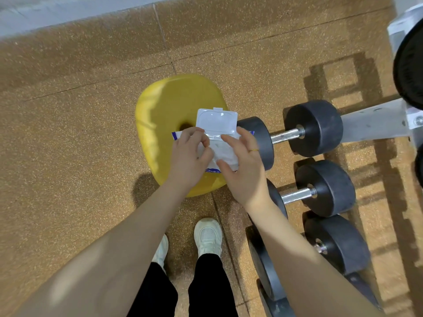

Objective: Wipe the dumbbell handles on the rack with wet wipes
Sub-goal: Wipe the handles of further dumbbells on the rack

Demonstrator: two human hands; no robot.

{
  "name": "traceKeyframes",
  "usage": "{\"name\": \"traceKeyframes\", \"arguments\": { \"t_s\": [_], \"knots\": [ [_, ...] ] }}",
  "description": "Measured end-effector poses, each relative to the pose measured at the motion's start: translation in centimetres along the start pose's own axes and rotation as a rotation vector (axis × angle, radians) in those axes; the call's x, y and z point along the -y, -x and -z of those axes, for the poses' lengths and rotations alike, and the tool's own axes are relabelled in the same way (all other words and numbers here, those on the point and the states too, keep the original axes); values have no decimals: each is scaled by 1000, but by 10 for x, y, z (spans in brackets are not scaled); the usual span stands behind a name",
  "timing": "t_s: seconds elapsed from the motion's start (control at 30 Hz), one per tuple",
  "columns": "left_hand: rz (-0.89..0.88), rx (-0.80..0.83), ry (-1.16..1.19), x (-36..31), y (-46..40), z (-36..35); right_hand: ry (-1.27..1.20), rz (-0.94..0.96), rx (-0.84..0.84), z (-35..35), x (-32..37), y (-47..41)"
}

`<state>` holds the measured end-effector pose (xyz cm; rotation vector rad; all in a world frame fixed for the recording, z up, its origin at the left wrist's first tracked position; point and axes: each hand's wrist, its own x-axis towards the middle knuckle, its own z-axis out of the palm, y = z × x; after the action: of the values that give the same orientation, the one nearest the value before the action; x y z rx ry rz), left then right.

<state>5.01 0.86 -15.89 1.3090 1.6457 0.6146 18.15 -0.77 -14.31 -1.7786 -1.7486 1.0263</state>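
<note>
A white pack of wet wipes (pixel 216 121) lies on a yellow stool (pixel 164 106), its flip lid standing open. My left hand (pixel 191 154) rests on the pack and pinches at its opening. My right hand (pixel 243 161) holds the pack's right side, thumb and fingers around a white wipe (pixel 225 153). To the right, black dumbbells sit on a rack: the top one (pixel 313 128) shows its chrome handle (pixel 285 136), and the second one (pixel 326 186) shows its handle (pixel 297 195). My right forearm hides much of a third dumbbell (pixel 338 243).
The floor is speckled tan rubber (pixel 68 145). The grey metal rack frame (pixel 375 123) runs to the right, with a large black plate (pixel 409 65) at the upper right edge. My feet in white shoes (pixel 208 235) stand just below the stool.
</note>
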Motion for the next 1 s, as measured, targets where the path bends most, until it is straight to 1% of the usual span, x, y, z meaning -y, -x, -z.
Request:
{"name": "traceKeyframes", "arguments": {
  "t_s": [0.07, 0.13, 0.17, 0.27, 0.3, 0.37, 0.47, 0.57, 0.63, 0.7, 0.77, 0.8, 0.87, 0.9, 0.93, 1.0],
  "knots": [
    [-9, 20, 62, -1, 1, 3, -41, -21, 72, -3, 4, -4],
    [-7, 38, 62, -1, 4, 6, -29, -20, 17, -3, 7, -6],
    [-17, 34, 39, 1, 7, 7, 18, 7, -28, -2, 8, -6],
    [-100, -24, -69, -2, 16, 11, 288, 130, -115, 2, 10, -5],
    [-141, -41, -94, -6, 18, 13, 315, 159, -134, 4, 10, -6],
    [-147, -41, -64, -17, 21, 17, 223, 161, -166, 10, 14, -7],
    [-20, -42, 92, -28, 24, 22, 15, 79, -195, 18, 21, -8],
    [68, -83, 139, -30, 22, 24, -152, -34, -74, 20, 25, -7],
    [80, -62, 165, -34, 21, 25, -232, -89, -42, 21, 25, -5],
    [85, -40, 229, -39, 22, 27, -322, -186, -1, 24, 24, -4],
    [107, -20, 303, -40, 25, 29, -389, -276, 91, 31, 24, -5],
    [133, -19, 347, -40, 27, 29, -382, -295, 147, 34, 22, -6],
    [200, -20, 434, -40, 28, 29, -259, -275, 229, 39, 17, -6],
    [218, -14, 451, -40, 29, 29, -163, -243, 219, 39, 16, -6],
    [220, -4, 443, -39, 29, 28, -103, -222, 164, 39, 15, -6],
    [210, 19, 411, -37, 29, 24, -146, -267, 28, 37, 11, -6]
  ]
}}
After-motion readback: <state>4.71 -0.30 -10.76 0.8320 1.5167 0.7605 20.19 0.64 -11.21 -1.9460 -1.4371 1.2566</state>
